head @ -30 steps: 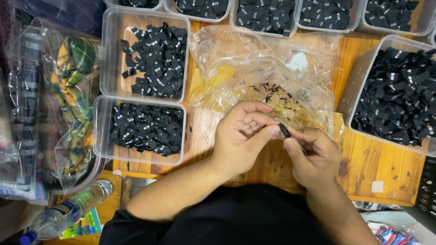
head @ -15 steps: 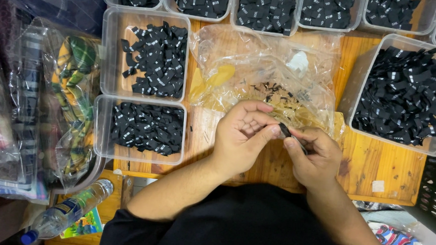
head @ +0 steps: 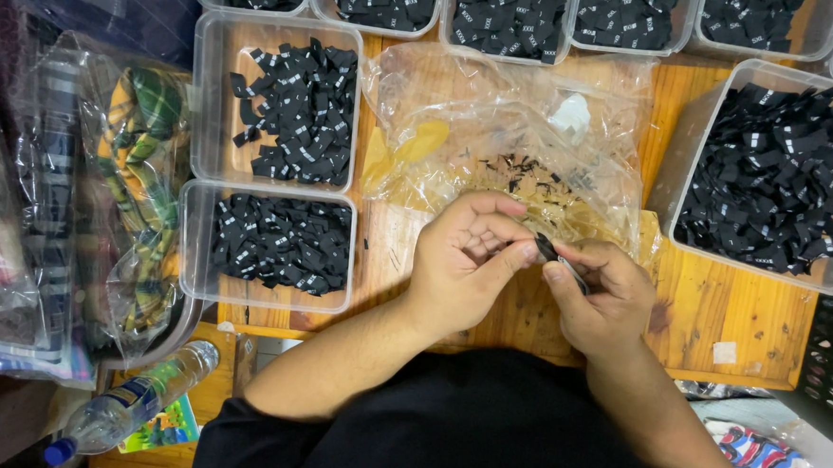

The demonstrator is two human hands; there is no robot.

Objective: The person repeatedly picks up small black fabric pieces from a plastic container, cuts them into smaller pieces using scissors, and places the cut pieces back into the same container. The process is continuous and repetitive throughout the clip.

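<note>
I am holding a small black label (head: 546,247) between my two hands, just above the near edge of the wooden table (head: 717,307). My left hand (head: 467,260) is curling around it from the left, thumb tip pressing on the label; my right hand (head: 598,296) is pinching its other end between thumb and forefinger. Both hands are grasping the same piece, so it is sitting right where my fingertips are meeting, lifted off the table.

As I see it, the main risk is that the label is slipping out of the pinch, since so little of it is showing between my fingers. If it drops, it could be landing on the crumpled clear plastic bag (head: 498,134) just beyond my hands, where black scraps (head: 524,168) are already lying, and getting lost among them. It could also be falling off the near edge into my lap.

Towards the left edge, two clear trays (head: 273,165) of black labels are sitting one behind the other. At the right edge a larger clear bin (head: 771,172) is holding a heap of the same. Along the far edge a row of trays (head: 508,20) is running across.
</note>
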